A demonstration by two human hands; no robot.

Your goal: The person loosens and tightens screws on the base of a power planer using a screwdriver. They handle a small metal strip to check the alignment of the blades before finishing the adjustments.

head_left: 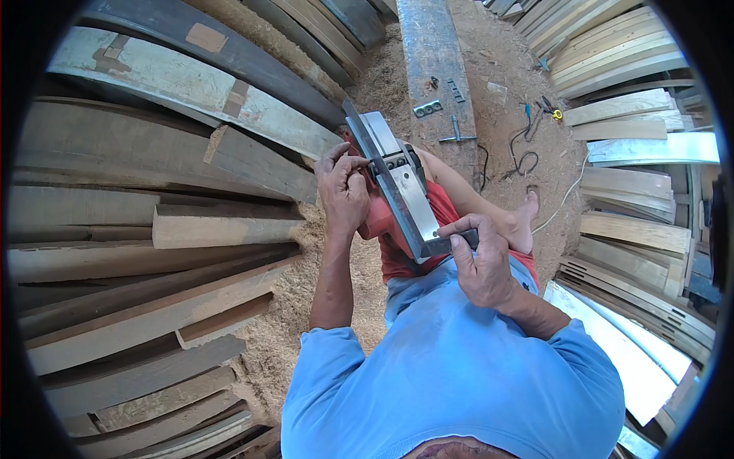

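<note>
An electric hand planer (pixel 419 200) lies upturned across my lap, its pale metal sole facing up and its red body below. A dark try square (pixel 392 200) rests along the sole, its long blade running the planer's length and past the far end. My right hand (pixel 483 264) pinches the square's short arm (pixel 443 245) at the near end of the sole. Beside the planer's middle, my left hand (pixel 342 183) has its fingers bent against the square's edge near the cutter opening (pixel 396 161). What lies beneath those fingertips is hidden.
Planks (pixel 229 229) are stacked at the left, more boards (pixel 619 46) at the right. Ahead stands a worn board (pixel 440 69) bearing a T-handled wrench (pixel 456 131) and small metal parts (pixel 428 109). A dark cord (pixel 520 153) and yellow-handled tool (pixel 556 114) lie on sawdust.
</note>
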